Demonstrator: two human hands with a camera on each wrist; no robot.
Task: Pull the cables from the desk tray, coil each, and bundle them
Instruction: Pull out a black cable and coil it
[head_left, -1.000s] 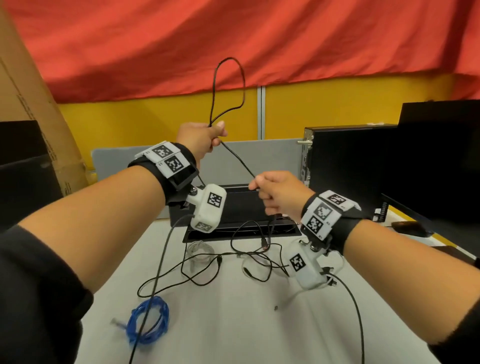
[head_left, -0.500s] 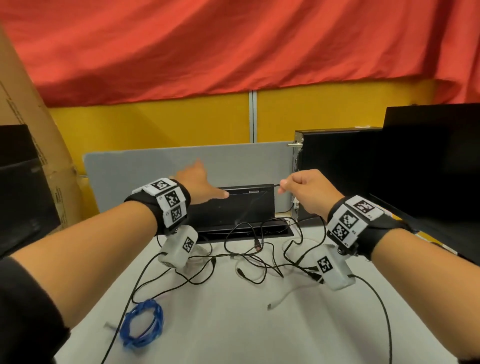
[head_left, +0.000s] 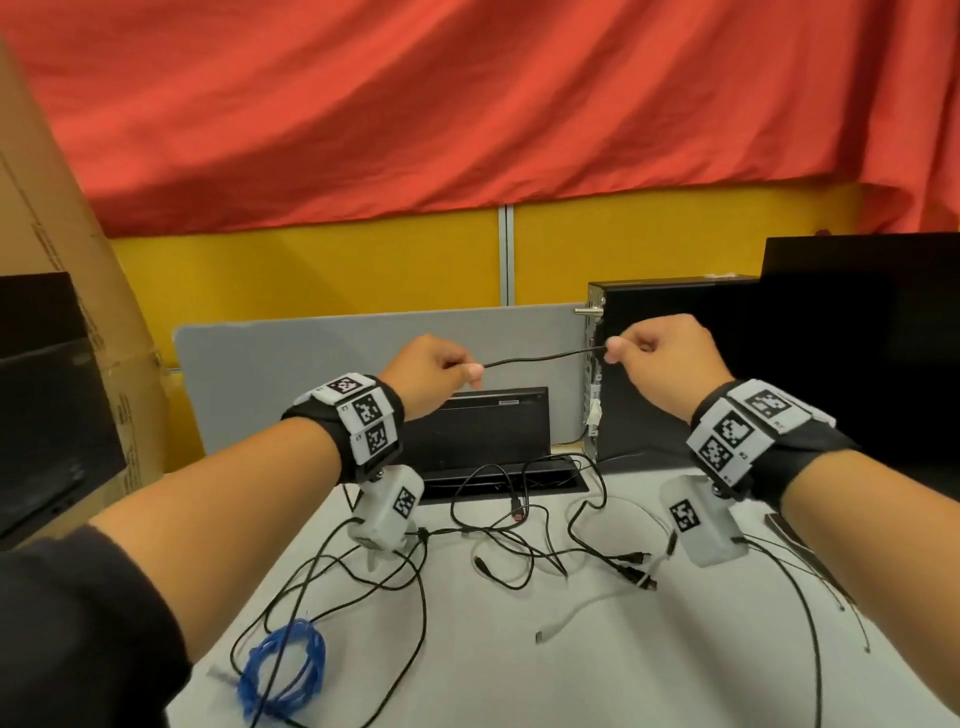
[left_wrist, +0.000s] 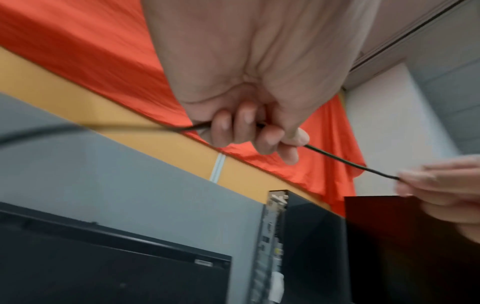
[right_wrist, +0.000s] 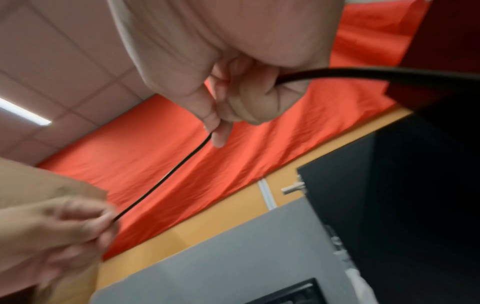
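Note:
A thin black cable (head_left: 545, 357) stretches nearly level between my two raised hands above the desk. My left hand (head_left: 434, 369) grips one end of that span in curled fingers (left_wrist: 249, 131), and my right hand (head_left: 660, 353) pinches the other end between thumb and forefinger (right_wrist: 221, 131). The same black cable (left_wrist: 345, 162) runs on from the left fist toward the right hand, and a blurred length trails off to the left. Below the hands, several loose black cables (head_left: 498, 535) lie tangled on the grey desk in front of the open desk tray (head_left: 566, 483).
A coiled blue cable (head_left: 283, 670) lies at the front left of the desk (head_left: 623, 665). A white cable (head_left: 587, 608) lies mid-right. A black computer tower (head_left: 670, 374) and a monitor (head_left: 872, 338) stand at the right; a cardboard box (head_left: 67, 332) stands at the left. A grey partition (head_left: 311, 374) is behind.
The left hand dropped from high up with a cable loop, opened briefly, and now grips the cable again. The right hand moved right and up, drawing the cable taut between the hands.

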